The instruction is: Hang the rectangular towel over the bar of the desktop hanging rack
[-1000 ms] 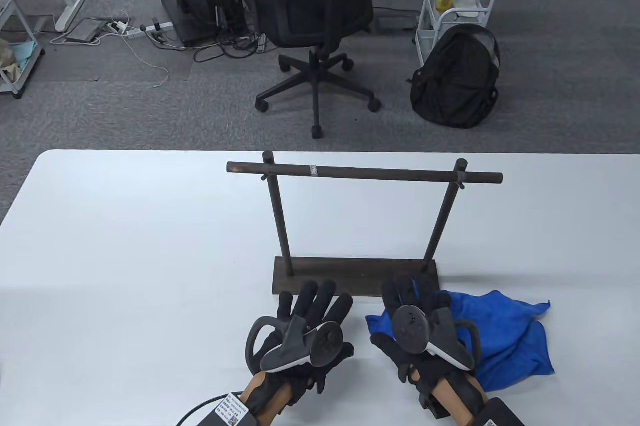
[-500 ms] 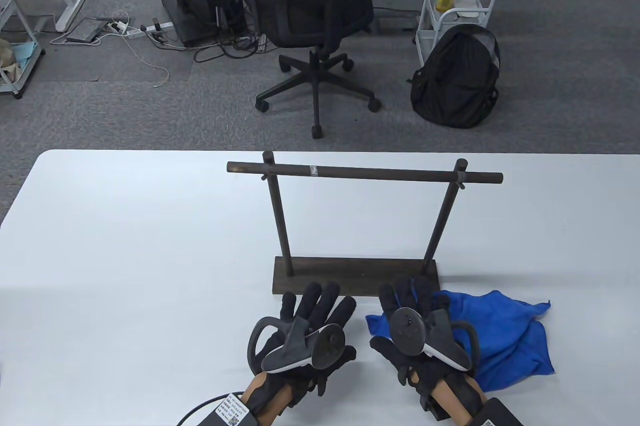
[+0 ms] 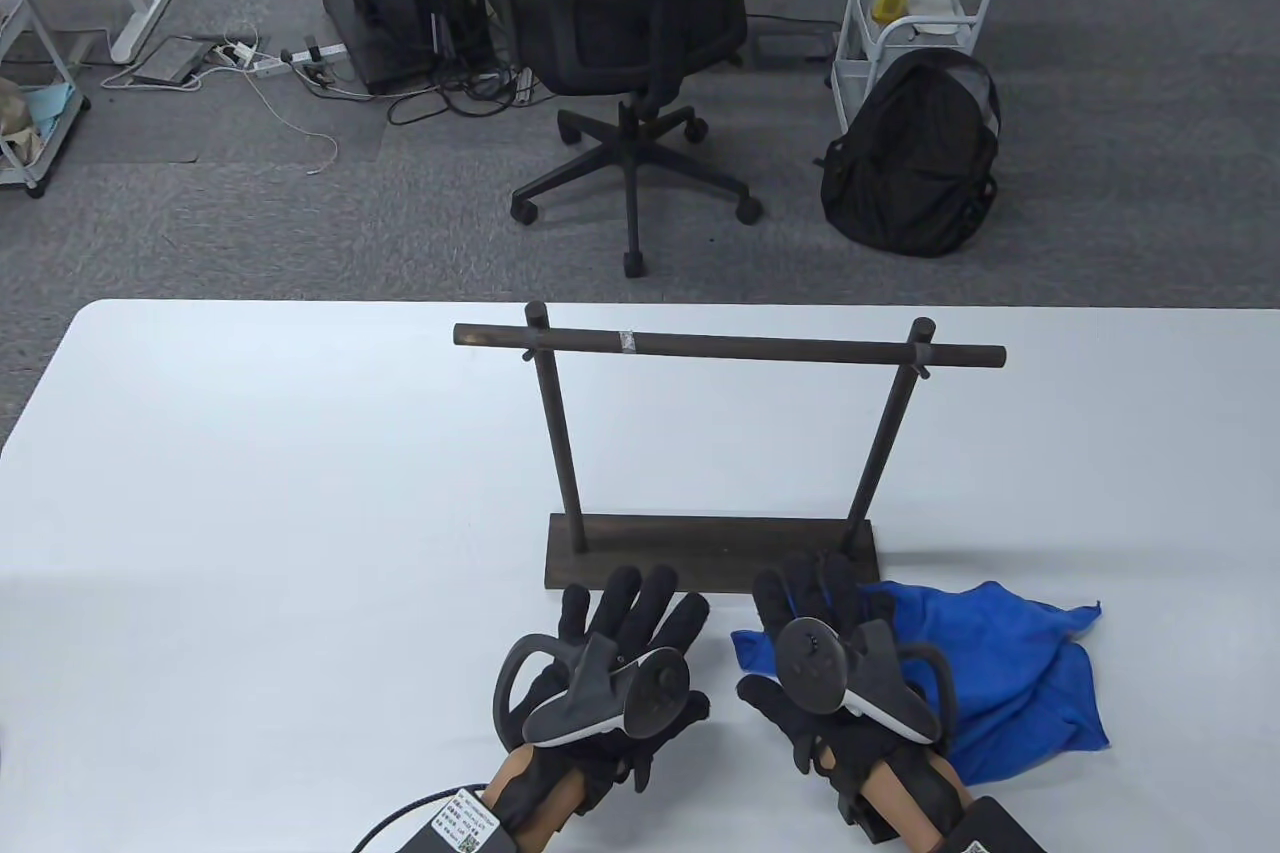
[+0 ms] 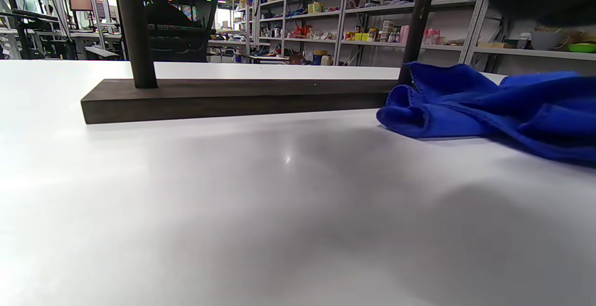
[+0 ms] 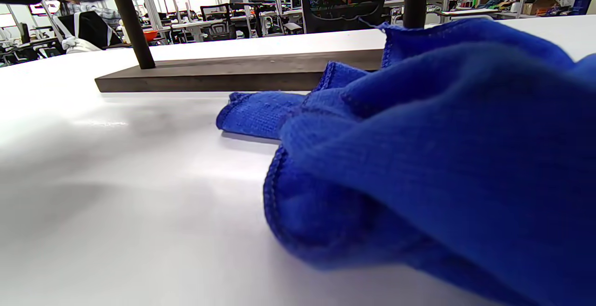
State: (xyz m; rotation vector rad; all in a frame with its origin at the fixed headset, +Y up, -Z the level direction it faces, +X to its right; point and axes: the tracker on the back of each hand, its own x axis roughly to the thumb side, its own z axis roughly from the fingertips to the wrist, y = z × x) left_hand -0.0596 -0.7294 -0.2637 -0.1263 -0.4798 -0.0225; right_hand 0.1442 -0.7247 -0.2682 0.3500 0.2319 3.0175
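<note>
In the table view, the rack (image 3: 712, 453) is standing upright toward the near edge of the white counter (image 3: 250, 493), its dark bar (image 3: 730, 348) running bare across the two posts above a flat wooden base (image 3: 710, 548). The blue towel (image 3: 1010, 673) is lying crumpled on the counter just in front of the base's right end, near the counter's near edge. The left hand (image 3: 610, 663) is hovering or resting palm down just in front of the base's left part, fingers spread and gripping nothing. The right hand (image 3: 830, 663) is lying over the left part of the towel with its fingers extended toward the base; whether it is pressing or pinching the cloth cannot be told. In the left wrist view, the base (image 4: 233, 98) is sitting flat on the counter (image 4: 233, 227), and the towel (image 4: 489, 105) is lying bunched at its right end, seeming to touch it. In the right wrist view, the towel (image 5: 442, 147) is filling the right side in soft folds, one folded corner reaching left in front of the base (image 5: 233, 75), while the counter (image 5: 116, 203) is showing bare on the left.
</note>
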